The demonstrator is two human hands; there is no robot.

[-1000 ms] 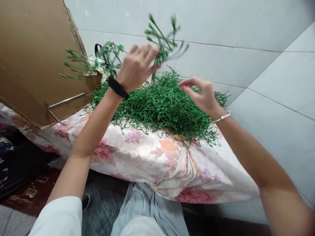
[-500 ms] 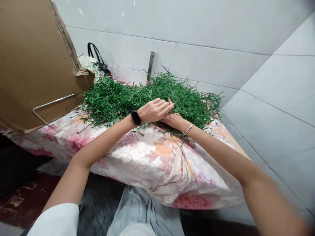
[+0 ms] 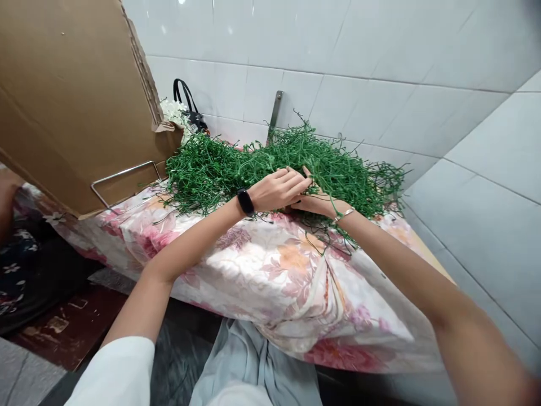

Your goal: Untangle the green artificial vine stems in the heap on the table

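A wide heap of thin green artificial stems [image 3: 207, 169] lies on a table in a flowered cloth. At its near edge my two hands meet. My left hand [image 3: 281, 190], with a black band on the wrist, has its fingers bent and closed over the fingertips of my right hand. My right hand [image 3: 319, 204], wearing a silver bracelet, is closed beneath it, its fingers partly hidden. A green stem [image 3: 328, 185] runs from the fingers across the back of my right hand towards the bracelet. The exact pinch point is hidden.
A large cardboard box [image 3: 80, 113] stands left, beside a bent metal wire frame [image 3: 122, 173]. White flowers [image 3: 174, 111] and a black bag [image 3: 195, 117] sit behind. A metal strip [image 3: 274, 115] leans on the tiled wall. Another person's arm [image 3: 7, 194] shows far left.
The view has shifted left, bringing another person's arm into sight. My hands stay together at the heap; a green stem now lies across the back of my right hand.
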